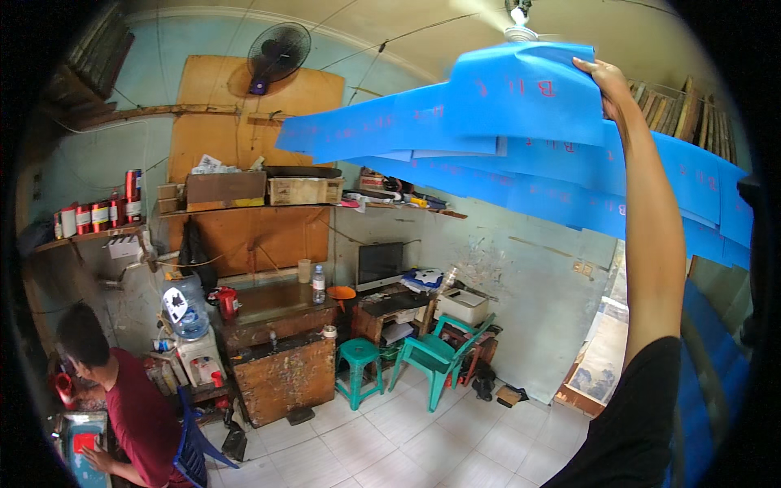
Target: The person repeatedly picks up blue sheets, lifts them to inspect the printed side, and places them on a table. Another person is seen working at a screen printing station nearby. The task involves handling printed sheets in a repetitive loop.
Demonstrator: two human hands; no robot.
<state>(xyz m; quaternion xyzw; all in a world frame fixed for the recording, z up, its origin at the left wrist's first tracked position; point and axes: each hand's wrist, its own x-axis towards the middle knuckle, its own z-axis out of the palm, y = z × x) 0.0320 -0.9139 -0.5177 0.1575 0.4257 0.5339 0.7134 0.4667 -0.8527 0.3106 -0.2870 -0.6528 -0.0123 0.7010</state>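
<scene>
fingers of the right hand are raised high overhead and curl over the edge of a blue sheet, gripping it at its upper right corner. the sheet spreads out to the left of the fingers, at about their height, and carries faint red printing. it sits on top of more blue sheets that hang in overlapping rows, some fanning out toward the left and others trailing down to the right behind the raised forearm. the arm runs up from the lower right of the view, with a dark sleeve at the shoulder. the left hand does not show anywhere in the view.

below lies a small workshop with a white tiled floor. a worn wooden cabinet stands near the middle, with a water bottle and a cup on the brown top behind it. a green stool and a green chair stand just beside a low tabletop that carries a monitor. red cans line a shelf on the left wall, and a wall fan hangs above a brown board. at the lower left another person in a dark red shirt bends over a blue frame with a red patch.
</scene>
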